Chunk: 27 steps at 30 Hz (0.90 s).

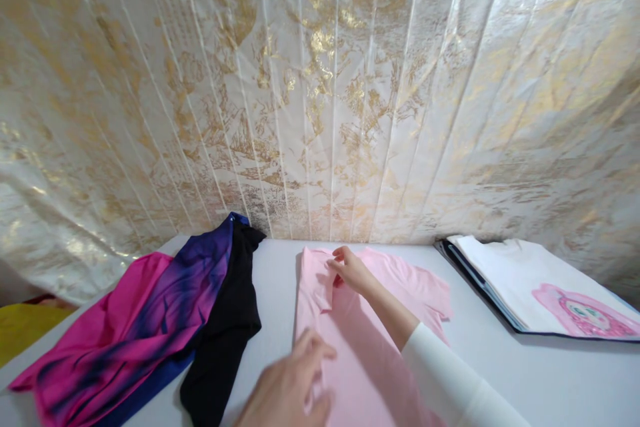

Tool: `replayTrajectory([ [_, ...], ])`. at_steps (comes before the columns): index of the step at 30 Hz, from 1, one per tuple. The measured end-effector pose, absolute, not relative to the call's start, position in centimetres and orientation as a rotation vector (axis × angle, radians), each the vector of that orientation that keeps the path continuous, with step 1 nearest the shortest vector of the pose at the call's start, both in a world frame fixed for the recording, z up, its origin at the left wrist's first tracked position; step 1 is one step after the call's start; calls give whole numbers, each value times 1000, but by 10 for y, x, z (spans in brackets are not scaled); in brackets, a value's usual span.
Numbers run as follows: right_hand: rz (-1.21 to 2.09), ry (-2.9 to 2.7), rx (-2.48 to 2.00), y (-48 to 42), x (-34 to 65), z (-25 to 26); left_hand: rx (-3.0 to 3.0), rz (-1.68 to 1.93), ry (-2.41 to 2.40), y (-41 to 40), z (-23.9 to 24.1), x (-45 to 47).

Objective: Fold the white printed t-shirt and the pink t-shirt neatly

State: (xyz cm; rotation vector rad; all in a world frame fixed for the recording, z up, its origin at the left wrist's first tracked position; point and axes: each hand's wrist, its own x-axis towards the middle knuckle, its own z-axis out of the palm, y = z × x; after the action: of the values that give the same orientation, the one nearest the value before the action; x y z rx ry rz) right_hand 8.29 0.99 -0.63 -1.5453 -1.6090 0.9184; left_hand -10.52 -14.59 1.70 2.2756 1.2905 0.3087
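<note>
A pink T-shirt (357, 360) lies on the table in front of me, its left side folded inward with the sleeve (315, 283) on top. At the upper end of that sleeve's hem is my right hand (350, 270), its bent fingers closed on the cloth. The right arm, in a white sleeve, crosses over the shirt. My left hand (290, 383), blurred by motion, hovers at the shirt's lower left edge. Its fingers are loosely curved and apart, with nothing seen in them. The shirt's right sleeve (433, 290) lies spread out.
On the left lies a loose heap of pink, purple and black clothing (165, 320). A stack of folded garments, a white T-shirt (525, 280) on top, sits at the right. Yellow cloth (30, 327) shows at far left. A gold-patterned curtain (320, 93) hangs behind the white table (500, 373).
</note>
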Motion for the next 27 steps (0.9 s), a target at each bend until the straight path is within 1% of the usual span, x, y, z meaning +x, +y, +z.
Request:
replayTrajectory([
  [1,932,-1592,-1563,7,80,-4,2352,381,1388,-126,24,-108],
  [3,937,-1571,-1585,2,73,0,2567,374,1545,-83,31,-114],
  [6,882,-1562,-1580,-7,65,5,2649,341,1549,-33,24,-117],
  [8,827,-1568,-1556,-13,63,7,2687,317,1489,-15,12,-116],
  [14,727,-1608,-1551,-35,65,7,2732,274,1453,-9,-10,-114],
  [22,848,-1684,-1526,-48,60,9,2749,250,1492,-8,-16,-115],
  [27,609,-1852,-1647,-49,68,5,2757,242,1499,-9,-17,-116],
])
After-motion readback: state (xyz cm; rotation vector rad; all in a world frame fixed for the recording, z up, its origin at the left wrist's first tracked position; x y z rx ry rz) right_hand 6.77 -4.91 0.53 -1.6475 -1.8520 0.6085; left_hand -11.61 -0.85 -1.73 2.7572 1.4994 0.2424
